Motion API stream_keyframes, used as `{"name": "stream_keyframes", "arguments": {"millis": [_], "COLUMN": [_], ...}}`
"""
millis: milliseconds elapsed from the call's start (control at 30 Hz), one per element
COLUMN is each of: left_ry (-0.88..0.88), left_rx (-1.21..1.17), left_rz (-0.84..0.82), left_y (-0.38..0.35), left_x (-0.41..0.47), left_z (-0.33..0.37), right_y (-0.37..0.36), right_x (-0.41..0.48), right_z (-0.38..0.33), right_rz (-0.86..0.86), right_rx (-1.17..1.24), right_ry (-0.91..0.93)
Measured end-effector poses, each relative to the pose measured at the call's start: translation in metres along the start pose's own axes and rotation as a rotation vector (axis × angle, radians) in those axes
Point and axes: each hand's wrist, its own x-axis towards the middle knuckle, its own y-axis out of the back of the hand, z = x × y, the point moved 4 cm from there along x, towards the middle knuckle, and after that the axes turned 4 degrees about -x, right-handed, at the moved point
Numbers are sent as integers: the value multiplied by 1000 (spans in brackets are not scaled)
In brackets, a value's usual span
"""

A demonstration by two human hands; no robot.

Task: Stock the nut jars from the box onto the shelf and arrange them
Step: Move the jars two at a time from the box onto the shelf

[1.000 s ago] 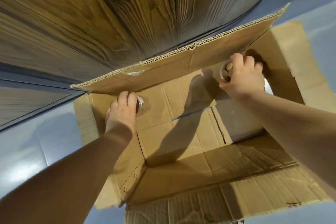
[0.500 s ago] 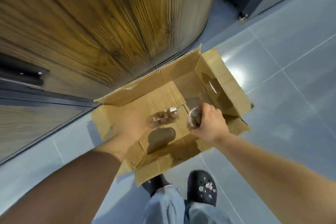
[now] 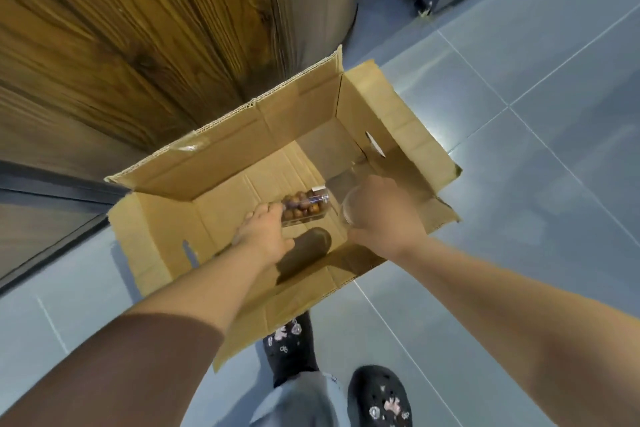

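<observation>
An open cardboard box (image 3: 242, 146) stands on the tiled floor with its flaps spread. My left hand (image 3: 265, 232) grips one end of a clear jar of brown nuts (image 3: 306, 206), held on its side above the box floor. My right hand (image 3: 381, 211) holds a second clear jar (image 3: 348, 210); only its round end shows past my fingers, and its contents are hidden. No other jar is visible inside the box. The shelf is out of view.
A wood-grain panel (image 3: 156, 28) rises just behind the box. A dark metal rail (image 3: 41, 184) runs at the left. Grey floor tiles (image 3: 519, 132) extend to the right. My black clogs (image 3: 379, 395) stand just in front of the box.
Both hands have lifted the jars up from the box bottom. The camera has pulled back and up, so the whole box, the floor and my feet now show.
</observation>
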Motion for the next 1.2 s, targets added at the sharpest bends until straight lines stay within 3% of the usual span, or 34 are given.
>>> {"name": "stream_keyframes", "arguments": {"millis": [200,333,467,567,733,933,1200], "left_ry": [-167,-136,-196,-167,8,37,-22], "left_rx": [252,417,419,182,-204,-349,-453], "left_rz": [15,88,147,152,224,302,526], "left_y": [-58,-82,-82,-72,-6,126,290], "left_x": [84,118,134,119,38,-111,-368], "left_z": [16,27,33,27,28,53,74], "right_y": [-33,-43,-45,-41,2,122,308], "right_x": [44,73,83,79,37,-50,-210], "right_z": [29,43,54,52,28,-36,-153], "right_rz": [47,28,15,26,66,64,191], "right_rx": [50,54,91,127,218,229,236], "right_ry": [44,29,-4,-13,-5,61,267]}}
